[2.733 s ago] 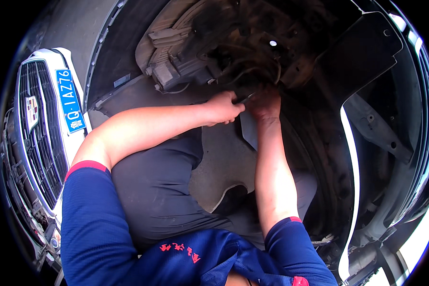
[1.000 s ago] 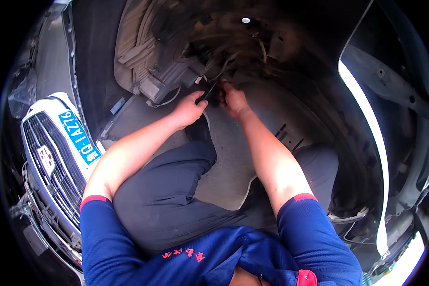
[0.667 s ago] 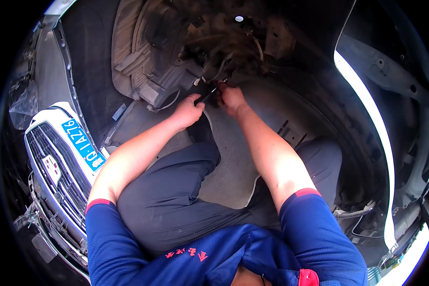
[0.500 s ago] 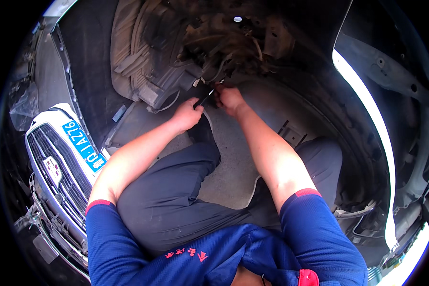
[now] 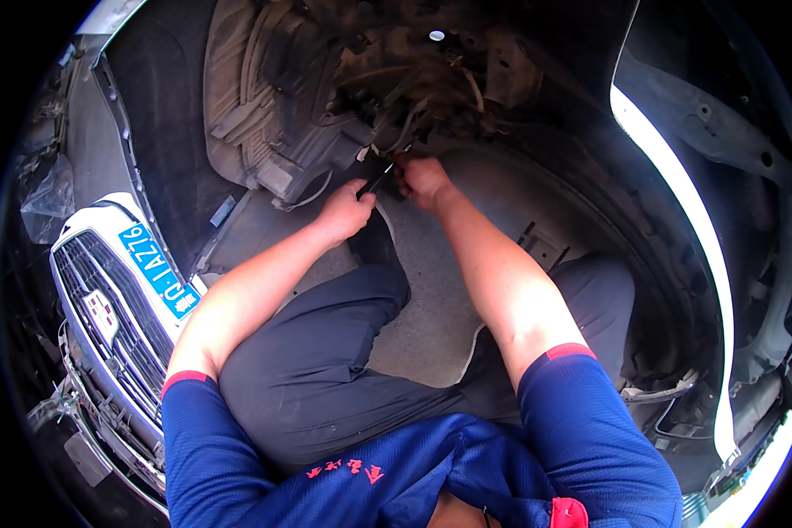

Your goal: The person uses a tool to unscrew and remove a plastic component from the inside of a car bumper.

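Note:
My left hand is closed round the black handle of a slim tool that looks like a screwdriver, its bright metal shaft slanting up to the right. My right hand is closed in a pinch beside the shaft's end. A small metallic glint shows at its fingertips, but what they hold is too small and dark to name. Just above both hands hang thin cables and a small pale connector, below the dirty brown parts inside a car's wheel arch.
A grey ribbed housing with a looped wire is left of the hands. A detached front bumper with grille and blue plate lies at the left. The white fender edge curves along the right. My bent legs rest on the grey liner.
Both hands keep nearly the same place and grip. The tool's tip stays by my right fingertips; the whole view has shifted very slightly.

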{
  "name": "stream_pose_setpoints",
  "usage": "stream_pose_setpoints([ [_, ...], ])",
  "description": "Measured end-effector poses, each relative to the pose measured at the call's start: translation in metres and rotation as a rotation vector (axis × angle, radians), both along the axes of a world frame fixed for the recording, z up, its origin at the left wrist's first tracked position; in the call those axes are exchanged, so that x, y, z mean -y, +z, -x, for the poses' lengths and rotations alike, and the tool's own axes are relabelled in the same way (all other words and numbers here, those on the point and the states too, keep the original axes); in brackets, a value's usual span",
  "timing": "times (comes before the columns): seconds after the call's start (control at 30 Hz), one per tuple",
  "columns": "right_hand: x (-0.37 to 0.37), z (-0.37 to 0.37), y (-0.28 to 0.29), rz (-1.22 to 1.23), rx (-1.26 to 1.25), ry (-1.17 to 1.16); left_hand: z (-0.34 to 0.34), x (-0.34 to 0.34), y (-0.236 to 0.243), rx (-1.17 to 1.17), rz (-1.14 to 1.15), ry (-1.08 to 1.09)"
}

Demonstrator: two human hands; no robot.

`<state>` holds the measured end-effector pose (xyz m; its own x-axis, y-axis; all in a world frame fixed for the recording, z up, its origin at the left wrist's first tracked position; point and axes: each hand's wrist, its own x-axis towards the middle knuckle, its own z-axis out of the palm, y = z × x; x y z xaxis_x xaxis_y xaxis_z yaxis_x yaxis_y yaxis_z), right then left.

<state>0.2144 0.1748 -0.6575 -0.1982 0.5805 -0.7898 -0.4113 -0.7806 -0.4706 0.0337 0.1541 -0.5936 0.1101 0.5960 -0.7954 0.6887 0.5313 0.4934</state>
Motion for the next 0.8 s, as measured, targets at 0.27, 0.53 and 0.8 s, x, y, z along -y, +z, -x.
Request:
stream_pose_setpoints([
  [0.27, -0.002, 0.002, 0.0, -0.002, -0.051, 0.006, 0.017, 0.005, -0.027, -0.062, -0.134, -0.071],
  [0.53, -0.005, 0.004, 0.001, 0.042, -0.08, -0.026, 0.013, 0.005, -0.02, -0.155, -0.252, -0.06],
  [0.8, -0.003, -0.001, -0.007, 0.111, -0.18, -0.213, -0.011, 0.007, -0.006, -0.164, -0.55, -0.107],
])
